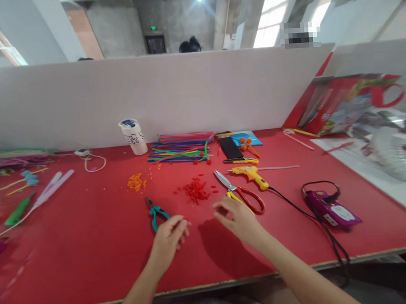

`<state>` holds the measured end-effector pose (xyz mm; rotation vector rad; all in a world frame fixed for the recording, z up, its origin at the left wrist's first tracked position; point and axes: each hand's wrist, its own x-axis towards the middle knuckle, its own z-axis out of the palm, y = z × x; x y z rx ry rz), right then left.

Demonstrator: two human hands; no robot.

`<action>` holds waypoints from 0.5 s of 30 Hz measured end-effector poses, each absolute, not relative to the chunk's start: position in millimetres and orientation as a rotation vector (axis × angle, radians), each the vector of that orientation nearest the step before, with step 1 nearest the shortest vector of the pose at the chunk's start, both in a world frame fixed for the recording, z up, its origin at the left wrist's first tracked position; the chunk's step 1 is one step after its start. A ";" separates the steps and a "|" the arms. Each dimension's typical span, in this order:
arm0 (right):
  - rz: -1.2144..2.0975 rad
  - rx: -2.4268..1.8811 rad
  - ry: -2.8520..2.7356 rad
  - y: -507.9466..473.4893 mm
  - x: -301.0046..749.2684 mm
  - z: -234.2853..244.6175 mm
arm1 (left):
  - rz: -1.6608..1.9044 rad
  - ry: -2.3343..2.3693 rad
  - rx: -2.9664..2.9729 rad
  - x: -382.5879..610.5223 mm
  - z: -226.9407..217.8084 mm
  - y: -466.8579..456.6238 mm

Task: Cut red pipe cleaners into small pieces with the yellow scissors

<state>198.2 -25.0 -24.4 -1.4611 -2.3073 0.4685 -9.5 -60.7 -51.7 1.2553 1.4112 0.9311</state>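
Observation:
My left hand (170, 236) is beside the teal-handled pliers (155, 213), its thumb and index finger pressed together. A speck of red shows at the fingertips, too small to make out. Over the table to the right hovers my right hand (239, 218), fingers loosely curved and apart with nothing visible in them. It is nearest the scissors (230, 184) with red and yellow handles, partly covering them. Between and beyond the hands lies a pile of short red fuzzy pieces (196, 191). A smaller heap of orange pieces (135, 182) sits to its left.
A yellow glue gun (250, 173) has its cord running to a purple power box (332, 210). Behind are bundled pipe cleaners (178, 151), a dark phone (230, 148) and a white cup (134, 138). A green-handled tool (19, 210) lies left; a white partition (192, 95) borders the back.

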 end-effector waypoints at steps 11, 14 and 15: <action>1.272 -1.026 -2.104 -44.8 164.3 -18.6 | 0.812 0.972 0.793 -0.5 -46.5 -73.3; 1.247 -1.082 -2.133 -45.4 165.1 -22.8 | 0.803 0.934 0.773 0.2 -48.3 -73.6; 1.220 -1.095 -2.139 -45.9 164.8 -24.6 | 0.803 0.931 0.777 1.2 -48.6 -73.6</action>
